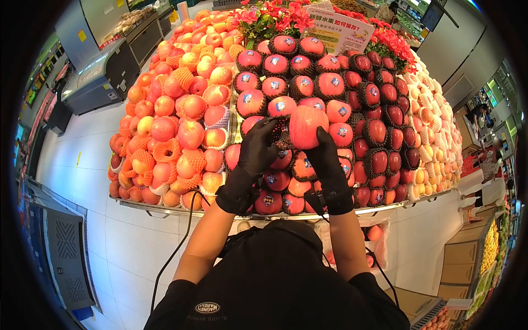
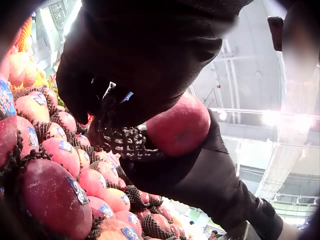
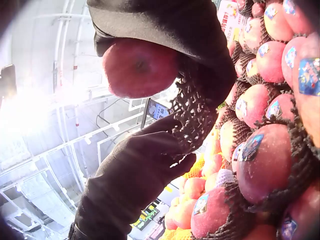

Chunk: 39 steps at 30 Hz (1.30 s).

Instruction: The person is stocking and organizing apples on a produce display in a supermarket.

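Note:
A large pink-red apple (image 1: 308,127) is held up over the fruit display by my gloved right hand (image 1: 328,158), thumb against its near side. My left hand (image 1: 254,153), also in a black glove, pinches a black foam net sleeve (image 3: 192,112) just left of the apple. In the right wrist view the stretchy mesh hangs between both hands, beside the apple, whose round side is bare. The left wrist view shows the same net (image 2: 127,142) under my left fingers, its edge close against the apple.
Below lie rows of stickered apples in black nets (image 1: 268,202). Loose apples with orange nets (image 1: 165,129) fill the left side, pale netted fruit (image 1: 434,132) the right. A sign (image 1: 336,30) and red flowers (image 1: 275,19) stand behind. Cables (image 1: 179,242) trail from both wrists.

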Each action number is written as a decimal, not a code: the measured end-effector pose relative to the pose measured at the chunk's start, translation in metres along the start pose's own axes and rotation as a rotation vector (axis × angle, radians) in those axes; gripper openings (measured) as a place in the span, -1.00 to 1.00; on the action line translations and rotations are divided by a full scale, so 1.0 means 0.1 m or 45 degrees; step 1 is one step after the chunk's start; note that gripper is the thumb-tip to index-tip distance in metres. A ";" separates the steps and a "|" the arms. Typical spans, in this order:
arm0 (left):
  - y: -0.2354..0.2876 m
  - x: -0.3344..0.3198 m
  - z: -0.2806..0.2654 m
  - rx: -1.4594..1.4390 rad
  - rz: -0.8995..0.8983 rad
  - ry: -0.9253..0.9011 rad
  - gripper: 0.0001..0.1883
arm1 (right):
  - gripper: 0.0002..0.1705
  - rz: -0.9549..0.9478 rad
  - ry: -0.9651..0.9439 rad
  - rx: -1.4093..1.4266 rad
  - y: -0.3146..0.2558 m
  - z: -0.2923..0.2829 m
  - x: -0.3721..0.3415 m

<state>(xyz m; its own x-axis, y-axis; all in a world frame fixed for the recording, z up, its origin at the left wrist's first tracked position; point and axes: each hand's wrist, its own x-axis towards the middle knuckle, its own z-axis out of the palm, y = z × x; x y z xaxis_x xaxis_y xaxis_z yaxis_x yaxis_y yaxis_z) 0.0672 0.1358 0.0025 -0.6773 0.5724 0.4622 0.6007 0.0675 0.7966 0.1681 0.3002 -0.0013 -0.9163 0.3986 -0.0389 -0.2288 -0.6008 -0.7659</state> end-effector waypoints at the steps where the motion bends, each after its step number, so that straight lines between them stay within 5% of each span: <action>1: 0.05 0.01 -0.01 -0.004 -0.009 0.005 -0.37 | -0.25 -0.006 -0.014 -0.041 -0.02 0.01 -0.02; 4: 0.10 0.11 0.00 -0.004 0.203 0.046 -0.35 | -0.26 -0.039 -0.080 -0.479 -0.15 0.15 -0.13; 10: 0.23 0.18 -0.01 0.103 0.417 0.054 -0.30 | -0.35 -0.212 -0.060 -0.642 -0.13 0.29 -0.14; 19: 0.60 0.00 0.02 0.060 0.239 0.073 -0.25 | -0.23 -0.592 0.111 -0.897 0.09 0.29 0.07; 25: 0.23 -0.06 0.00 -0.329 0.089 -0.158 -0.35 | -0.17 -0.353 0.023 -0.601 0.02 0.29 -0.02; 28: 0.04 -0.01 -0.08 -0.793 -0.245 0.039 -0.49 | -0.15 -0.530 0.031 -0.890 0.06 0.19 0.04; 32: -0.05 0.07 -0.08 -0.845 -0.219 0.087 -0.47 | -0.22 -0.511 0.050 -1.030 0.05 0.32 -0.03; 37: -0.10 -0.02 -0.08 -1.088 -0.513 -0.285 -0.41 | -0.20 -0.099 -0.140 -0.863 -0.20 0.62 -0.11; 39: -0.12 -0.05 -0.08 -1.163 -0.617 -0.278 -0.44 | -0.25 -0.241 -0.176 -0.971 -0.15 0.55 -0.09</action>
<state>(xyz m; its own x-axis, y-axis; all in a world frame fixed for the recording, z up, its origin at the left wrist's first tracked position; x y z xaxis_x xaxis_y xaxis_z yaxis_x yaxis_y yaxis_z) 0.0604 0.1255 -0.0062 -0.6136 0.7896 0.0081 -0.3230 -0.2603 0.9099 0.1614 0.2676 0.0460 -0.9284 0.3265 0.1773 -0.1424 0.1280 -0.9815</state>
